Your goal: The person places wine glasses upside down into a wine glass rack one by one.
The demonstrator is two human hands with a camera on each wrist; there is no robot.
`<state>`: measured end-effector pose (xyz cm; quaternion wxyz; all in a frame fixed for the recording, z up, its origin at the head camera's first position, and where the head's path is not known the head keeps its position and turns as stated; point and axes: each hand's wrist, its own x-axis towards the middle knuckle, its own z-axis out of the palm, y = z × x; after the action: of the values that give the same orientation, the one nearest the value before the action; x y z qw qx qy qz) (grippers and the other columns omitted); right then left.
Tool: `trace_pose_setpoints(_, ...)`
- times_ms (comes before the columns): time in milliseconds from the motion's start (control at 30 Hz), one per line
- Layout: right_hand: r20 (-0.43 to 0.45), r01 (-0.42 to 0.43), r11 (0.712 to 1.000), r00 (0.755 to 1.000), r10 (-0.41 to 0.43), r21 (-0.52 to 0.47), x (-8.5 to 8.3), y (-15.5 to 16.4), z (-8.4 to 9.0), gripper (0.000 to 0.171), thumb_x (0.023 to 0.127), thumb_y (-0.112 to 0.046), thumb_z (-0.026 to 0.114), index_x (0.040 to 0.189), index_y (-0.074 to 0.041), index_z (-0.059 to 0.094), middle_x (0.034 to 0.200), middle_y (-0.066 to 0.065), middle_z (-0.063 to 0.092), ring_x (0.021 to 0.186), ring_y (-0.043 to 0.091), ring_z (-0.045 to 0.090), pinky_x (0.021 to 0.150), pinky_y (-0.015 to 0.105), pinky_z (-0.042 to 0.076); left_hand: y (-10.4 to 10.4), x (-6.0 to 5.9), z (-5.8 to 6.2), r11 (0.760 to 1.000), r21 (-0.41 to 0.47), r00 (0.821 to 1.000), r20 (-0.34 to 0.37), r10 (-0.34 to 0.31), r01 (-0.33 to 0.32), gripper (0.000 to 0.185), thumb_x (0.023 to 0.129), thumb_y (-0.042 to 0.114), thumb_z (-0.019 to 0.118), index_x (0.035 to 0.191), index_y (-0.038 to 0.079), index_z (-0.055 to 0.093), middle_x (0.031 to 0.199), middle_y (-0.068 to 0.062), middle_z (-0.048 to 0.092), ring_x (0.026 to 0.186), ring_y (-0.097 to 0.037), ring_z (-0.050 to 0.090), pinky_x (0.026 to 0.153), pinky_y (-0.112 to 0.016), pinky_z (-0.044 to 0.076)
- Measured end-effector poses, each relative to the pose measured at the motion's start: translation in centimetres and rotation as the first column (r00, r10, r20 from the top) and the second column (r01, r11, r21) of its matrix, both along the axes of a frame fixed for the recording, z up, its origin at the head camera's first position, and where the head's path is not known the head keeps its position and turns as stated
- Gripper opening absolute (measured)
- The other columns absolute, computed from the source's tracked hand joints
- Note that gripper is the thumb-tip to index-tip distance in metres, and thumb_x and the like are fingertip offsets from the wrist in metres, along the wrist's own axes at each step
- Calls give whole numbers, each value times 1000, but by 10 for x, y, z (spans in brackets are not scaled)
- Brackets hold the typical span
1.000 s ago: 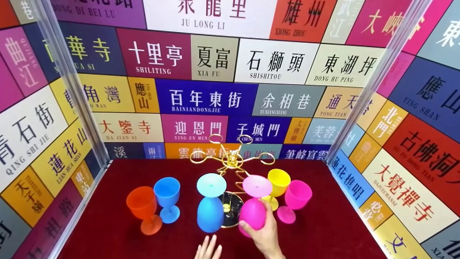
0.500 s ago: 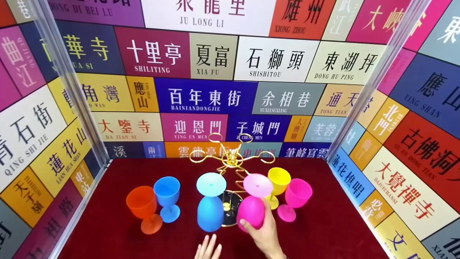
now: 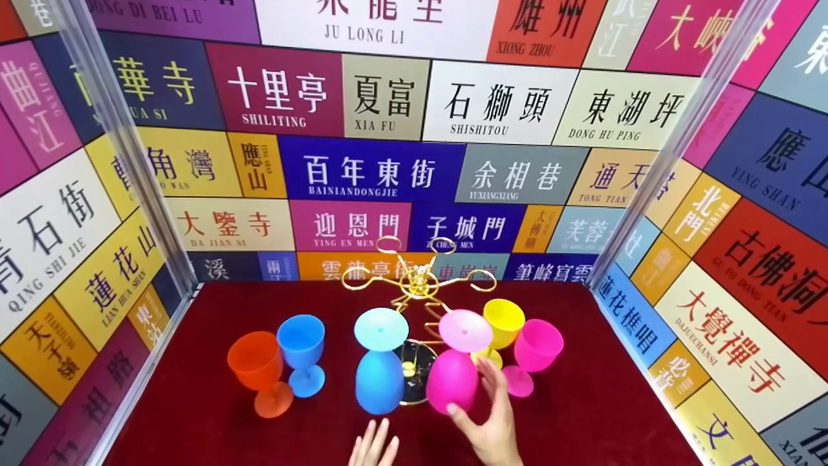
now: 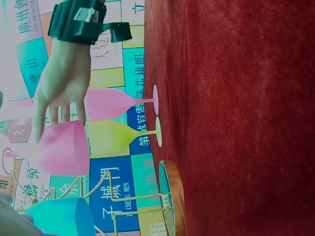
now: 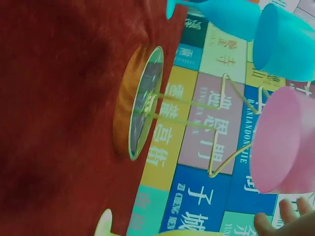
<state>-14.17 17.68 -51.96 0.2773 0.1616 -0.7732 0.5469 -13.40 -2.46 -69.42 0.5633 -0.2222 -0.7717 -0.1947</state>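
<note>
Goblets in bright plastic colours stand around a gold wire rack (image 3: 417,285) on a dark red cloth surface (image 3: 582,414). The right hand (image 3: 491,414) reaches up from below with its fingers (image 3: 495,378) spread and nearly straight; they lie against the bowl of an upside-down pink goblet (image 3: 453,378) that hangs from the rack by its round foot. Fingertips touch the bowl's right side and the thumb sits at its lower edge, but the hand is not wrapped around it; the grip looks loose or let go. From the left wrist view, the same straight fingers rest lightly on the pink bowl's rim.

Just left of those fingers hangs a blue goblet (image 3: 380,378), also upside down, with the rack's round base (image 3: 414,382) between the two bowls. Just right of and beyond the fingers stand a yellow goblet (image 3: 503,323) and a second pink goblet (image 3: 537,346), both upright. Well to the left stand an orange goblet (image 3: 257,369) and an upright blue goblet (image 3: 301,343). The left hand (image 3: 374,446) rests low at the frame's edge, fingers straight, holding nothing.

The hanging goblet looks like matte plastic: likely light, stiff, not fragile, and not very slippery. Its wide bowl seems the best place to hold, with fingers around the middle, since the thin stem is caught in the rack's wire slot.
</note>
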Motion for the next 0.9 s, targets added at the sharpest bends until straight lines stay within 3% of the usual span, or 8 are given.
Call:
trace_pose_setpoints(167, -52, -44, 996, 998, 40, -82, 8, 5, -4, 87, 66, 10, 74, 139, 7, 27, 138, 22, 43, 130, 15, 43, 104, 12, 34, 2, 18, 54, 998, 45, 999, 5, -34, 34, 50, 101, 43, 22, 132, 17, 52, 150, -2, 37, 141, -15, 30, 117, -26, 18)
trace_pose_setpoints(300, -67, -45, 994, 997, 39, -100, 11, 10, -15, 90, 64, 12, 73, 140, 7, 27, 140, 7, 45, 130, 15, 43, 105, 13, 35, 1, 27, 83, 993, 72, 996, 15, -91, 90, 52, 102, 43, 20, 135, 15, 49, 152, -1, 31, 142, -14, 27, 117, -23, 16)
trace_pose_setpoints(467, -79, -49, 990, 996, 38, -134, 18, 12, -19, 91, 62, 13, 73, 140, 7, 26, 140, 5, 45, 129, 12, 44, 104, 15, 36, 1, 31, 104, 975, 105, 980, 24, -199, 195, 56, 102, 42, 19, 138, 7, 43, 152, -6, 31, 143, -16, 26, 116, -21, 19)
trace_pose_setpoints(633, -122, -74, 989, 991, 59, -125, 24, 12, -10, 89, 63, 12, 71, 139, 10, 26, 139, 14, 44, 129, 18, 44, 106, 19, 35, -2, 34, 118, 942, 151, 953, -2, -302, 299, 62, 101, 43, 23, 123, -7, 52, 145, -19, 40, 140, -26, 31, 115, -25, 24)
trace_pose_setpoints(767, -123, -61, 993, 991, 48, -98, 28, 14, -2, 87, 63, 12, 72, 138, 9, 29, 136, 16, 46, 127, 19, 45, 105, 19, 36, -11, 45, 130, 928, 185, 931, 116, -347, 323, 70, 100, 48, 20, 126, -10, 49, 144, -22, 40, 142, -27, 28, 117, -25, 19)
trace_pose_setpoints(900, -182, -49, 997, 982, 38, -55, 34, 11, 19, 81, 60, 12, 72, 132, 14, 35, 130, 14, 50, 122, 18, 49, 97, 18, 42, -19, 53, 138, 922, 205, 910, 190, -368, 330, 74, 99, 52, 18, 130, -10, 46, 144, -24, 39, 142, -28, 27, 118, -24, 14)
